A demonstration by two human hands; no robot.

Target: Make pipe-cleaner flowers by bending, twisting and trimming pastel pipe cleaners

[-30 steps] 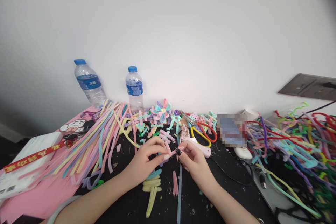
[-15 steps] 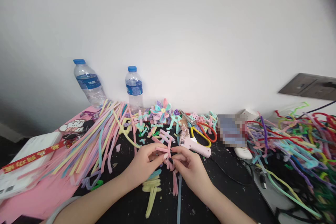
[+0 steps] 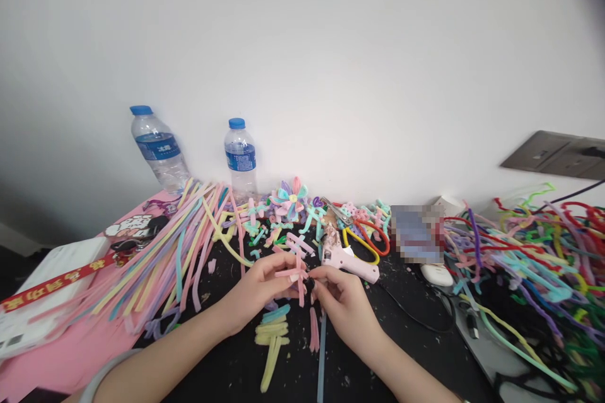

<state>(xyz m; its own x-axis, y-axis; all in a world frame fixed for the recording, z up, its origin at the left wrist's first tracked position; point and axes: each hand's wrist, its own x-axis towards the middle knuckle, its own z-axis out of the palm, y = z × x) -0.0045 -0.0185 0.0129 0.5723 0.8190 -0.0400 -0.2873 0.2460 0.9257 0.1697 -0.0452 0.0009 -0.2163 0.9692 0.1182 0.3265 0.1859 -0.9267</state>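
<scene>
Between my two hands is a pink pipe-cleaner piece [image 3: 300,289], bent into a cross-like shape. My left hand [image 3: 258,283] pinches its left side between thumb and fingers. From the right, my right hand [image 3: 343,296] pinches the piece's right side with fingertips. Under my hands lie cut yellow pipe cleaners [image 3: 271,340] and short pink strips [image 3: 314,330] on the black tabletop. A translucent bluish stick [image 3: 322,359] points toward me beside the strips. Just beyond my right hand rests a pale pink hot glue gun [image 3: 350,262].
Long pastel pipe cleaners [image 3: 179,252] fan out at left, with a white box [image 3: 61,264] beside them. Two water bottles [image 3: 241,154] stand by the wall. Scissors [image 3: 362,242] lie behind the glue gun. A tangle of coloured pipe cleaners [image 3: 543,264] fills the right.
The pink piece has turned in my fingers, so its cross shape now faces me more squarely with one arm hanging down. Both hands stay in nearly the same place.
</scene>
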